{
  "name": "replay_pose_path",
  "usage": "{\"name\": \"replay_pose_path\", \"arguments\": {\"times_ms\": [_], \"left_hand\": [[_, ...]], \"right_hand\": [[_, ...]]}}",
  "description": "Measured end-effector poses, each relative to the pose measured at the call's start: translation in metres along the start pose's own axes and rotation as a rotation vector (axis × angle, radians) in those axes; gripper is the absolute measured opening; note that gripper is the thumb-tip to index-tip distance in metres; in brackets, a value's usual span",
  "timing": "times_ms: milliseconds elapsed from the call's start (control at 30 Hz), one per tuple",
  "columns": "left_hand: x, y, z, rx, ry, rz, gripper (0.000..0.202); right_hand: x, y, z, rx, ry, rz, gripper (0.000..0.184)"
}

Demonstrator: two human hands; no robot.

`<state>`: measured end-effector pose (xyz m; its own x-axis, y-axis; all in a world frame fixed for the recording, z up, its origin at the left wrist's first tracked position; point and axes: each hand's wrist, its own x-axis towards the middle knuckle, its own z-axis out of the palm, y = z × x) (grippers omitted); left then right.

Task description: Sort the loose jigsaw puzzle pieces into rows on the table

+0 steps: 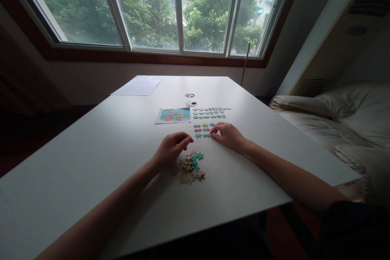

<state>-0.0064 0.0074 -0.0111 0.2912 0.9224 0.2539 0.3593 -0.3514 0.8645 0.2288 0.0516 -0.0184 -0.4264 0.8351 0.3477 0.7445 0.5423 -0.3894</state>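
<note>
On the white table [106,150] lies a loose heap of jigsaw pieces [191,166], some face down and brown, some teal. My left hand [171,148] hovers just above and left of the heap, fingers curled together; whether it holds a piece is hidden. My right hand [227,134] rests on the table beside small rows of sorted teal and pink pieces [203,130], its fingertips pinched at the nearest one. Further back lie more rows of sorted pieces [210,113].
A colourful reference picture [173,115] lies left of the far rows. Two small round objects [190,100] sit behind it, and a sheet of paper [136,87] lies at the far left. A bed with pale bedding [341,118] stands to the right. Windows fill the wall behind.
</note>
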Motion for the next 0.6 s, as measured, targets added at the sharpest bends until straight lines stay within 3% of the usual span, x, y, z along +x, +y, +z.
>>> {"name": "replay_pose_path", "arguments": {"times_ms": [600], "left_hand": [[0.0004, 0.0048, 0.0012, 0.054, -0.027, 0.004, 0.028]], "right_hand": [[-0.0011, -0.0065, 0.0048, -0.004, 0.053, -0.047, 0.014]]}}
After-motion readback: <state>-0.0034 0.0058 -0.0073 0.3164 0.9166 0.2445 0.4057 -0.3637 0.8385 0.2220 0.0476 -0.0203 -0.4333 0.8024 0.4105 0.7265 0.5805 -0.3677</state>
